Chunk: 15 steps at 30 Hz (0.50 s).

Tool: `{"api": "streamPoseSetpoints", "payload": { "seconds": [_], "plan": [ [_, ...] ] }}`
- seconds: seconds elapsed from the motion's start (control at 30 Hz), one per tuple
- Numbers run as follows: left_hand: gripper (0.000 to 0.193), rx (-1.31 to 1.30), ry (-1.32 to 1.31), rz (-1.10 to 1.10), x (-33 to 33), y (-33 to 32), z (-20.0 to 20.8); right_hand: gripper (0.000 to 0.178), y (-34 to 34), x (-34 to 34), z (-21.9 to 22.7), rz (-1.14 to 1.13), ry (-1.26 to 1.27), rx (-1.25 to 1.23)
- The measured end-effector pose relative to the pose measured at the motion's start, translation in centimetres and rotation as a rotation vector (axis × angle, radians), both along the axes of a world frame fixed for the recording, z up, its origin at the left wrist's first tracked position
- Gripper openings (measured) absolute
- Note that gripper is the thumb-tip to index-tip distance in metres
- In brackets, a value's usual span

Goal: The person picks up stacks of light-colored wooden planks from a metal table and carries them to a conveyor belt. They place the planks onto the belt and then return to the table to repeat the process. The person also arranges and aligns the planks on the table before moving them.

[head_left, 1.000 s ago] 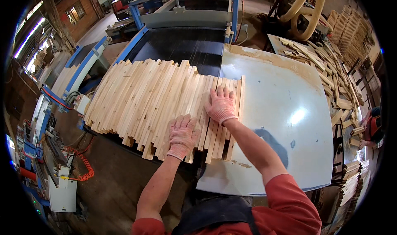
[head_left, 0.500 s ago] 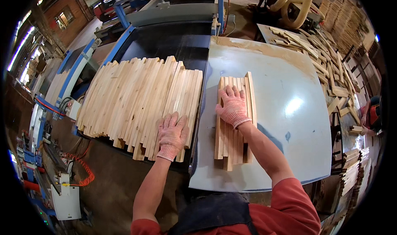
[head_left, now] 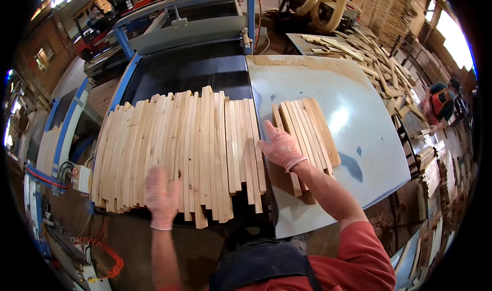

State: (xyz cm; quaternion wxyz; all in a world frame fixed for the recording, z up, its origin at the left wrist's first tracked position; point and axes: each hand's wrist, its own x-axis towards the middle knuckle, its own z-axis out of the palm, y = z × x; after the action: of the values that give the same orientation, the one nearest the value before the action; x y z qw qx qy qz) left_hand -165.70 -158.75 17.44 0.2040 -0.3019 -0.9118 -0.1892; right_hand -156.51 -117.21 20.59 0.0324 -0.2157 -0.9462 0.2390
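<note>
A broad row of pale wooden strips (head_left: 154,152) lies side by side on a black conveyor belt (head_left: 189,68). Over the row's near part is my left hand (head_left: 163,196) in a pinkish knit glove, blurred, its thumb apart from the fingers. Whether it touches the wood I cannot tell. On the grey-white tabletop (head_left: 369,137) to the right stands a smaller bundle of wooden strips (head_left: 307,132), slanted and slightly fanned. My right hand (head_left: 282,147), gloved alike, lies at the bundle's left side with fingers stretched out, close to the belt's edge.
A blue machine frame (head_left: 179,14) spans the belt's far end. Loose wooden offcuts (head_left: 374,65) pile up at the far right, near thick beige hoses (head_left: 328,9). Another person (head_left: 441,104) works at the right. A coiled orange air hose (head_left: 110,255) hangs at lower left.
My left hand has moved left along the row. My right hand has slid from the bundle's top to its left side, and the bundle now slants. The whole view has shifted.
</note>
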Motion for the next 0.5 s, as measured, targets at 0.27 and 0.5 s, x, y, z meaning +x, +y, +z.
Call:
{"api": "streamPoseSetpoints", "payload": {
  "seconds": [0.27, 0.5],
  "plan": [
    [0.086, -0.292, -0.158, 0.838, -14.0, -30.6, 2.1, 0.073, -5.8, -2.8, -5.5, -0.246, 0.159, -0.082],
    [0.082, -0.345, -0.155, 0.986, -16.7, -39.3, 4.1, 0.051, -0.6, 6.1, -13.2, -0.088, 0.174, 0.687]
  ]
}}
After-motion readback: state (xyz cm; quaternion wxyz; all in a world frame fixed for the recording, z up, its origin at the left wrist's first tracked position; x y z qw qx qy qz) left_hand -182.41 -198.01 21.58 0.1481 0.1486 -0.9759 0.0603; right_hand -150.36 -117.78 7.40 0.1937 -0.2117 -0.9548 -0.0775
